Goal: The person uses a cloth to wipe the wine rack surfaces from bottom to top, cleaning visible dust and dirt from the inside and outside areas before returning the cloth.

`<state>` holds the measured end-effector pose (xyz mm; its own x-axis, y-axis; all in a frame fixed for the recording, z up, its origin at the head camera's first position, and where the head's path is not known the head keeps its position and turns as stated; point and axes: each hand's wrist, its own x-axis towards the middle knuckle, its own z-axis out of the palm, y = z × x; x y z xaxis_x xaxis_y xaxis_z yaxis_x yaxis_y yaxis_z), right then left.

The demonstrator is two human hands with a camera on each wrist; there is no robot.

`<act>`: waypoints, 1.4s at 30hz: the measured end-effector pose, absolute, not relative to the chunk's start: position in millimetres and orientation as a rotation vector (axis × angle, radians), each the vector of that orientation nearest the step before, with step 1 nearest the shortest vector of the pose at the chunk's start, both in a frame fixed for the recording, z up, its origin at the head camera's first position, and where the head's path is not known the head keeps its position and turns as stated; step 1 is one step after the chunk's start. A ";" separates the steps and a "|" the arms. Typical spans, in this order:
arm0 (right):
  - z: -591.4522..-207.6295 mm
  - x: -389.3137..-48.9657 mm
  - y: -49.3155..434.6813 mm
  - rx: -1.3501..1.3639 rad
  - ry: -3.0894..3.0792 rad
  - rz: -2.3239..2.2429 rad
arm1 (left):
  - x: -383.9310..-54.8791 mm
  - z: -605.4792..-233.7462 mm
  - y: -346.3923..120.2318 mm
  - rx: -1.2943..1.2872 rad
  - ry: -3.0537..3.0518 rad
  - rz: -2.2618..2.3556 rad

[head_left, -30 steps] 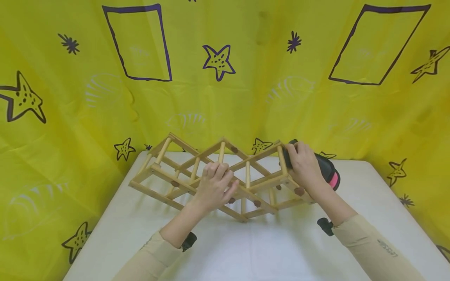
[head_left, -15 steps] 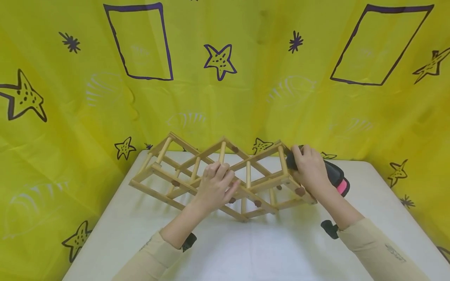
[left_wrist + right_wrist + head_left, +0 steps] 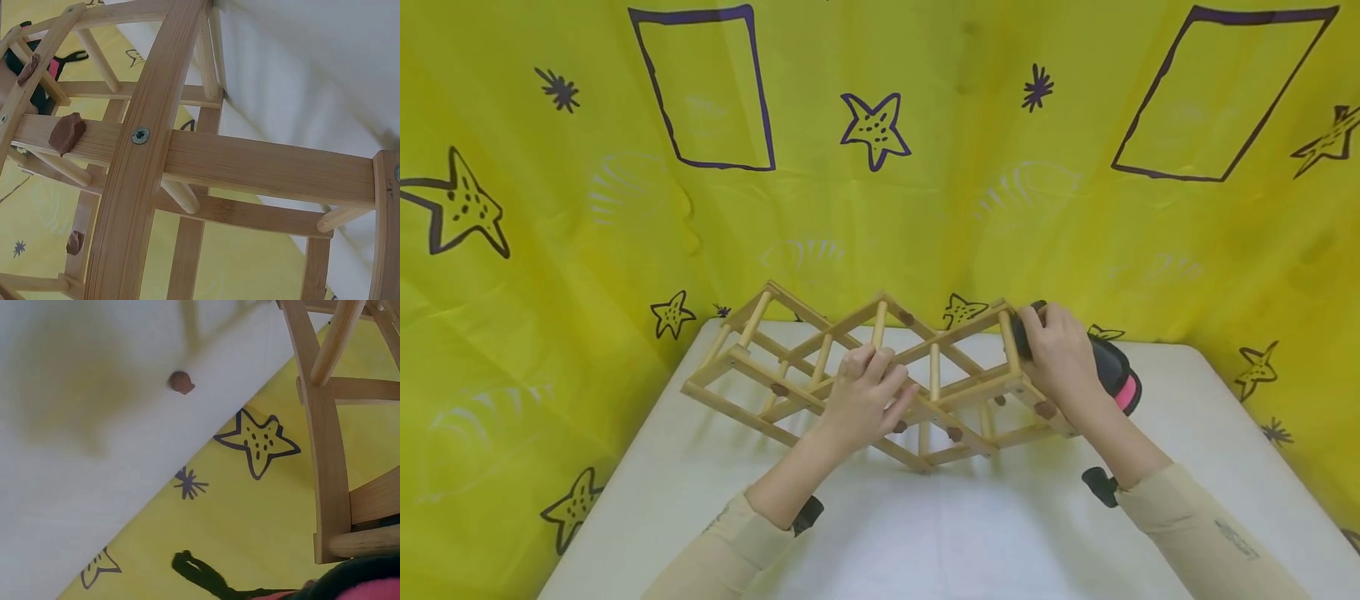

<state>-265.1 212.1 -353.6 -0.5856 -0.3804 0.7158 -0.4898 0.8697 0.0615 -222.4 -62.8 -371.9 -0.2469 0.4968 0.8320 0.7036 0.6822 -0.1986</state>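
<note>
A folding wooden lattice wine rack (image 3: 935, 371) stands on the table, with several brown clay-like lumps (image 3: 67, 133) stuck to its slats. My left hand (image 3: 863, 404) grips the rack near its middle, fingers curled over the top bars. In the left wrist view the slats (image 3: 137, 181) fill the picture and that hand is out of sight. At the rack's right end, my right hand (image 3: 1062, 354) holds a black padded thing (image 3: 1108, 367) with a pink part, against the end bars. Its dark rim (image 3: 337, 578) and a black loop (image 3: 203, 575) show in the right wrist view.
The white table (image 3: 970, 533) reaches back to a yellow curtain (image 3: 805, 208) printed with stars and fish. One brown lump (image 3: 181, 382) shows against the white tabletop. Black wrist cameras (image 3: 1101, 486) stick out under both sleeves.
My right hand and the black thing have shifted right along the rack's end, then slightly back. My left hand keeps its hold on the rack.
</note>
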 end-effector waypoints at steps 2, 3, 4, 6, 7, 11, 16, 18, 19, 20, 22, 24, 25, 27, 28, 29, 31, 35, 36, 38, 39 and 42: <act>-353.9 -264.0 212.5 0.604 -2.287 0.139 | -222.4 -372.0 -62.6 -0.933 -1.908 -0.262; -354.3 -263.5 212.8 0.596 -2.294 0.117 | -222.5 -372.1 -62.5 -0.932 -1.908 -0.259; -354.5 -263.0 213.1 0.588 -2.299 0.103 | -222.6 -372.2 -62.4 -0.932 -1.909 -0.259; -354.7 -262.5 213.3 0.577 -2.306 0.083 | -222.7 -372.5 -62.3 -0.932 -1.909 -0.260; -354.7 -262.4 213.5 0.574 -2.307 0.080 | -222.8 -372.5 -62.3 -0.933 -1.909 -0.262; -354.2 -262.7 213.5 0.599 -2.287 0.128 | -223.0 -372.6 -62.5 -0.937 -1.906 -0.270; -352.6 -263.6 212.0 0.677 -2.232 0.203 | -222.6 -371.8 -63.3 -0.934 -1.908 -0.264; -351.6 -263.2 211.2 0.677 -2.240 0.184 | -222.5 -371.5 -63.7 -0.934 -1.910 -0.260; -351.2 -262.8 210.8 0.668 -2.253 0.169 | -222.5 -371.5 -63.8 -0.933 -1.910 -0.258; -350.6 -262.3 210.3 0.654 -2.268 0.152 | -222.5 -371.6 -63.9 -0.933 -1.912 -0.258; -349.7 -261.3 209.7 0.615 -2.303 0.114 | -222.5 -371.6 -64.0 -0.933 -1.915 -0.255; -349.3 -260.2 209.7 0.570 -2.338 0.080 | -222.5 -371.9 -64.0 -0.933 -1.919 -0.254; -349.2 -259.5 210.0 0.550 -2.351 0.070 | -222.6 -372.2 -63.9 -0.934 -1.923 -0.253; -349.6 -258.5 210.8 0.525 -2.367 0.059 | -222.6 -372.2 -63.7 -0.937 -1.927 -0.252; -350.0 -258.0 211.4 0.519 -2.371 0.057 | -222.7 -372.2 -63.4 -0.938 -1.928 -0.252; -350.3 -257.7 211.9 0.516 -2.372 0.062 | -222.8 -372.4 -63.1 -0.939 -1.928 -0.252; -351.0 -257.7 212.7 0.524 -2.357 0.084 | -223.0 -372.6 -62.7 -0.939 -1.931 -0.254; -351.8 -260.0 212.9 0.583 -2.290 0.152 | -223.0 -372.7 -62.7 -0.937 -1.934 -0.262; -352.0 -260.6 213.0 0.598 -2.273 0.161 | -223.0 -372.6 -62.7 -0.936 -1.934 -0.262; -352.0 -261.0 212.8 0.621 -2.253 0.167 | -223.0 -372.5 -62.7 -0.937 -1.933 -0.261; -352.0 -260.9 212.7 0.627 -2.251 0.167 | -223.0 -372.5 -62.7 -0.938 -1.930 -0.259; -351.2 -259.9 211.9 0.617 -2.271 0.143 | -222.9 -372.7 -62.6 -0.939 -1.924 -0.257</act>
<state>-259.9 211.9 -351.2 -0.5916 -0.3877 0.7070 -0.4734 0.8768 0.0847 -222.9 -62.6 -372.7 -0.2578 0.5042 0.8242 0.7027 0.6833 -0.1982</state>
